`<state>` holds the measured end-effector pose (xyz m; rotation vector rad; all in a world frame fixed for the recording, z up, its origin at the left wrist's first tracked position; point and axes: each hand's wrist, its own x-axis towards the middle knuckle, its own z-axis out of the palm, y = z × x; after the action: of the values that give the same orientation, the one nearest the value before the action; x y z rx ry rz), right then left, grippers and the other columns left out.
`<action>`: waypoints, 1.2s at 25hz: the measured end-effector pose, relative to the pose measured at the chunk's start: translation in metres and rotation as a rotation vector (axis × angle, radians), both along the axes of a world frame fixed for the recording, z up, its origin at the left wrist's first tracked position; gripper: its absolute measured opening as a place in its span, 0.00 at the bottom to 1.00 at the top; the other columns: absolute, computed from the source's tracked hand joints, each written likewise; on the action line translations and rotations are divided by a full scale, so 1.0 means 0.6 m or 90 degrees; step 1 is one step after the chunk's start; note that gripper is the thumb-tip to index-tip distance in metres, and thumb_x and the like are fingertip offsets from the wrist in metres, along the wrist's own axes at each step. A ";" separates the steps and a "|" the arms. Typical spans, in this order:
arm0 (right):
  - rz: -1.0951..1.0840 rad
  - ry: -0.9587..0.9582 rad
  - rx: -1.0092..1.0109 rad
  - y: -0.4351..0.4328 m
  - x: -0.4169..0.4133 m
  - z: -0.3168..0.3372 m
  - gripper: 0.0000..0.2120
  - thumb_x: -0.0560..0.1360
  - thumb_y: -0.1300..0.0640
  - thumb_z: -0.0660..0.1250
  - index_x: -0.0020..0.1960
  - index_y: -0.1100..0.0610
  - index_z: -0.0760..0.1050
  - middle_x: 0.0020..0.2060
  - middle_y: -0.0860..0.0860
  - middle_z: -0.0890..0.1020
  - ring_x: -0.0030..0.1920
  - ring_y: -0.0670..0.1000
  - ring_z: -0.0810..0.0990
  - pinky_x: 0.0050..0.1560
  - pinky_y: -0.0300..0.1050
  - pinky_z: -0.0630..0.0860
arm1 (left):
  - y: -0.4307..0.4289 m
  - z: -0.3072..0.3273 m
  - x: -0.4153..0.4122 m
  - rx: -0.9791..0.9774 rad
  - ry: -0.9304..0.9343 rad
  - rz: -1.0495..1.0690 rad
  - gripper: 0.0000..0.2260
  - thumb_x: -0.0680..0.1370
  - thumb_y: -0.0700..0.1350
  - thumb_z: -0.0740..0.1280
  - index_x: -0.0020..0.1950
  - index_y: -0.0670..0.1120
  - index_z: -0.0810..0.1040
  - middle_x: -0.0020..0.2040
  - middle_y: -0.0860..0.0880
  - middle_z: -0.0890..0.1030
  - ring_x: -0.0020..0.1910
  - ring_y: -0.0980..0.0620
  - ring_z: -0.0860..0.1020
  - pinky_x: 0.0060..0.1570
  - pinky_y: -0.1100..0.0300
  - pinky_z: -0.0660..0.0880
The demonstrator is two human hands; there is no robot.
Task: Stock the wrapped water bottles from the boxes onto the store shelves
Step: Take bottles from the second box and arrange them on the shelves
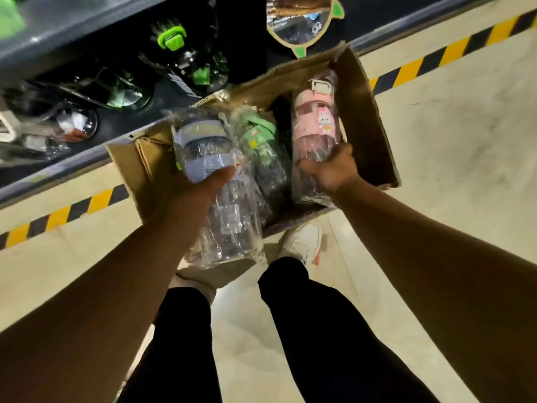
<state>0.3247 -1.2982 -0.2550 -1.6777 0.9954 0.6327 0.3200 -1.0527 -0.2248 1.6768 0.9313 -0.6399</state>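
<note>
Bare forearms (116,286), black trousers (319,330), and a white sneaker (302,242) with an orange-red accent.

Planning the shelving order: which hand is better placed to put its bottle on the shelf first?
Probably the left hand: its blue bottle looks lifted above the box, nearer the shelf. The right hand's pink bottle lies inside.

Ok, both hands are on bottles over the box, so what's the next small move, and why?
Probably lift both clear of the cardboard box and up to the shelf: the left hand grips the blue-lidded bottle, the right hand the pink-lidded bottle, and neither is shelved yet.
</note>
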 end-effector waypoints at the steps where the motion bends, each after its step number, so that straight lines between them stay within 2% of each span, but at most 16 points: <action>1: -0.043 -0.026 0.076 0.010 -0.013 0.034 0.42 0.66 0.57 0.80 0.71 0.60 0.60 0.57 0.52 0.74 0.60 0.55 0.77 0.53 0.46 0.77 | 0.011 0.023 -0.005 -0.011 -0.012 0.012 0.46 0.47 0.72 0.80 0.60 0.53 0.81 0.50 0.49 0.86 0.44 0.46 0.85 0.43 0.45 0.82; 3: -0.049 -0.060 0.209 0.040 -0.042 0.115 0.50 0.54 0.47 0.85 0.68 0.63 0.67 0.53 0.53 0.81 0.53 0.53 0.83 0.50 0.45 0.80 | 0.032 0.081 -0.015 -0.052 -0.036 0.060 0.49 0.48 0.68 0.82 0.65 0.50 0.79 0.51 0.46 0.85 0.40 0.50 0.84 0.38 0.54 0.81; 4: -0.041 -0.060 0.243 0.053 -0.056 0.152 0.53 0.51 0.45 0.84 0.69 0.65 0.67 0.54 0.56 0.82 0.50 0.52 0.84 0.49 0.45 0.81 | 0.035 0.120 -0.018 -0.083 -0.036 0.079 0.48 0.53 0.66 0.82 0.69 0.48 0.76 0.46 0.48 0.85 0.35 0.53 0.82 0.31 0.60 0.78; 6: -0.027 -0.077 0.297 0.081 -0.081 0.232 0.47 0.58 0.54 0.83 0.70 0.67 0.66 0.56 0.61 0.80 0.50 0.54 0.84 0.49 0.45 0.81 | 0.058 0.194 -0.032 -0.158 -0.030 0.087 0.30 0.65 0.60 0.79 0.63 0.48 0.79 0.30 0.52 0.75 0.23 0.55 0.70 0.24 0.64 0.65; 7: 0.000 -0.100 0.317 0.103 -0.097 0.273 0.40 0.63 0.59 0.82 0.69 0.66 0.67 0.57 0.63 0.80 0.52 0.57 0.84 0.51 0.49 0.82 | 0.072 0.233 -0.042 -0.183 -0.019 0.082 0.16 0.70 0.58 0.77 0.52 0.52 0.81 0.28 0.51 0.70 0.22 0.55 0.64 0.25 0.63 0.60; 8: 0.035 -0.124 0.316 0.130 -0.113 0.316 0.35 0.65 0.62 0.80 0.68 0.65 0.68 0.58 0.64 0.80 0.54 0.59 0.83 0.53 0.54 0.81 | 0.088 0.276 -0.052 -0.217 -0.026 0.077 0.10 0.73 0.57 0.75 0.45 0.53 0.81 0.29 0.50 0.68 0.23 0.54 0.62 0.26 0.63 0.58; 10: 0.076 -0.159 0.284 0.190 -0.152 0.410 0.34 0.64 0.61 0.79 0.67 0.61 0.69 0.59 0.60 0.81 0.56 0.58 0.83 0.54 0.56 0.81 | 0.139 0.363 -0.088 -0.249 -0.071 0.082 0.13 0.71 0.60 0.75 0.49 0.54 0.83 0.35 0.50 0.75 0.29 0.54 0.70 0.29 0.62 0.65; 11: 0.092 -0.174 0.271 0.223 -0.173 0.459 0.35 0.63 0.61 0.80 0.67 0.60 0.69 0.58 0.57 0.82 0.55 0.54 0.83 0.52 0.52 0.81 | 0.174 0.409 -0.111 -0.253 -0.087 0.097 0.25 0.66 0.63 0.77 0.58 0.53 0.81 0.43 0.49 0.81 0.38 0.50 0.77 0.36 0.59 0.72; 12: 0.117 -0.195 0.264 0.262 -0.194 0.512 0.36 0.62 0.59 0.80 0.66 0.58 0.70 0.57 0.53 0.82 0.54 0.51 0.83 0.51 0.49 0.80 | 0.219 0.460 -0.143 -0.272 -0.104 0.109 0.37 0.60 0.65 0.79 0.66 0.52 0.77 0.53 0.47 0.83 0.47 0.46 0.80 0.44 0.53 0.75; 13: 0.144 -0.211 0.261 0.296 -0.214 0.561 0.37 0.60 0.55 0.82 0.65 0.55 0.70 0.56 0.50 0.83 0.55 0.49 0.83 0.52 0.49 0.80 | 0.260 0.509 -0.175 -0.306 -0.122 0.119 0.43 0.57 0.65 0.79 0.68 0.49 0.75 0.58 0.44 0.82 0.52 0.44 0.79 0.48 0.49 0.74; 17: 0.241 -0.285 0.301 0.456 -0.309 0.756 0.41 0.57 0.51 0.83 0.66 0.54 0.70 0.60 0.50 0.81 0.61 0.51 0.80 0.58 0.48 0.79 | 0.429 0.701 -0.317 -0.342 -0.201 0.151 0.26 0.65 0.51 0.75 0.62 0.49 0.78 0.56 0.46 0.82 0.55 0.45 0.80 0.63 0.48 0.73; 19: 0.290 -0.328 0.324 0.539 -0.355 0.837 0.35 0.58 0.54 0.81 0.62 0.52 0.72 0.52 0.46 0.84 0.52 0.45 0.82 0.50 0.43 0.79 | 0.515 0.781 -0.396 -0.324 -0.287 0.175 0.23 0.70 0.51 0.74 0.65 0.52 0.76 0.59 0.47 0.82 0.57 0.45 0.80 0.64 0.46 0.70; 22: 0.346 -0.370 0.382 0.646 -0.403 0.925 0.25 0.64 0.65 0.77 0.57 0.52 0.74 0.39 0.40 0.84 0.37 0.40 0.81 0.37 0.37 0.76 | 0.600 0.886 -0.486 -0.243 -0.354 0.201 0.30 0.71 0.58 0.73 0.71 0.55 0.70 0.62 0.54 0.81 0.61 0.47 0.81 0.61 0.44 0.72; 26: 0.425 -0.333 0.490 0.770 -0.447 0.995 0.36 0.66 0.60 0.73 0.72 0.52 0.66 0.50 0.45 0.83 0.43 0.46 0.79 0.47 0.48 0.72 | 0.700 0.981 -0.582 -0.199 -0.422 0.273 0.29 0.66 0.61 0.75 0.66 0.58 0.75 0.64 0.47 0.81 0.62 0.40 0.79 0.59 0.35 0.73; 28: 0.471 -0.313 0.518 0.819 -0.453 1.012 0.36 0.66 0.59 0.72 0.72 0.50 0.66 0.58 0.46 0.81 0.48 0.49 0.79 0.49 0.44 0.74 | 0.748 0.998 -0.611 -0.192 -0.424 0.287 0.32 0.65 0.59 0.77 0.66 0.54 0.76 0.64 0.43 0.80 0.62 0.37 0.78 0.60 0.32 0.72; 30: 0.547 -0.305 0.527 0.858 -0.448 1.012 0.37 0.65 0.58 0.74 0.72 0.50 0.66 0.63 0.47 0.79 0.53 0.48 0.79 0.49 0.38 0.75 | 0.783 1.006 -0.626 -0.187 -0.411 0.284 0.34 0.63 0.58 0.79 0.67 0.52 0.76 0.63 0.43 0.81 0.59 0.40 0.80 0.55 0.38 0.76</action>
<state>0.0561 -0.7833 0.3523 -1.3171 -0.3736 0.9523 -0.0556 -0.5831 0.3786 1.2292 0.6608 0.0746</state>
